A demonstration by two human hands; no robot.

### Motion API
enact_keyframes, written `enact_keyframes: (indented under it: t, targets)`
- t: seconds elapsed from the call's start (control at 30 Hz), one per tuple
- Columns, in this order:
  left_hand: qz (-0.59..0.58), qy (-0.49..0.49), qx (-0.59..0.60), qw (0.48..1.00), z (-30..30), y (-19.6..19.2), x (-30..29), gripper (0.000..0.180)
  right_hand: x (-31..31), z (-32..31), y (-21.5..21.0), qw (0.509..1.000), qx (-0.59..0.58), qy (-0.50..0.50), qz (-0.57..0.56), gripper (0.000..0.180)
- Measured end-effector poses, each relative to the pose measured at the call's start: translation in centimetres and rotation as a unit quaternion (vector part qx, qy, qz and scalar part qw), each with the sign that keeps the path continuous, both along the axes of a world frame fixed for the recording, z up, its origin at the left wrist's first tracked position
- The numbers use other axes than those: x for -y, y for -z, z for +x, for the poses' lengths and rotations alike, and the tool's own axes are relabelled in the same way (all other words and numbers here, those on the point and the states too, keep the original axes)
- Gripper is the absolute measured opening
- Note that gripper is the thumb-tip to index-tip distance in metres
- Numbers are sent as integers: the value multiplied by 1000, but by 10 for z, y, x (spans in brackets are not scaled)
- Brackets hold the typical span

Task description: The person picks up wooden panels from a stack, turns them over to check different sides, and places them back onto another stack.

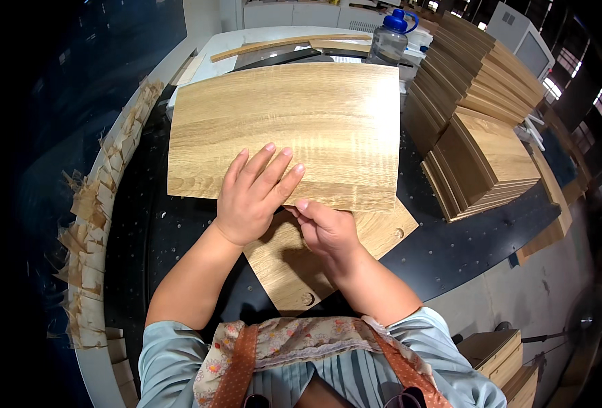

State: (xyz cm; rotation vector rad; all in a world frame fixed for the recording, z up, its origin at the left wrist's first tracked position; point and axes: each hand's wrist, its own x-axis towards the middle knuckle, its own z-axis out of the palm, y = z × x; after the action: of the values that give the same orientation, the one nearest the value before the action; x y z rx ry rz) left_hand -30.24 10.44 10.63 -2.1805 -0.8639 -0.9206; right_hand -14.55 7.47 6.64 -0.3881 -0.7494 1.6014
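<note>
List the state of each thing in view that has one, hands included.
Left hand: fingers spread, laid on the upper board
Right hand: curled, pinching that board's near edge
Upper board: tilted or level unclear, partly over the lower board
Lower board: lying askew, partly covered
Bottle: upright, blue lid on
Tall stack: piled unevenly
Short stack: piled
Paper strips: ragged

Room to pass is left over the black table (450, 255), near its front right edge. Behind the big board (280, 115), the way is blocked by a bottle (387, 46); on the right, by stacked boards (454, 71).
</note>
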Motion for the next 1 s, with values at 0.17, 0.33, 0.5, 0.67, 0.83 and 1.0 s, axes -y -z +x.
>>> enact_keyframes:
  t: [0.17, 0.33, 0.5, 0.67, 0.83, 1.0]
  targets:
    - [-47, -13, -13, 999, -3, 3, -3, 45, -3, 5, 3, 980, 194, 30, 19, 17]
    - [-192, -36, -57, 979, -10, 30, -15, 55, -31, -10, 19, 989, -29, -43, -141, 7]
    - [-251, -94, -66, 961, -25, 51, -34, 56, -79, -19, 51, 975, -25, -124, -183, 8]
    - [-237, -94, -59, 965, -49, 65, -72, 44, -86, -10, 43, 955, 133, -187, -189, 35]
    - [-322, -246, -90, 910, -108, 63, -116, 43, -37, 58, 24, 980, 144, -127, -53, 38]
    - [-507, -273, -127, 808, -99, 42, -138, 60, 44, 167, 29, 926, 153, 313, -148, 30]
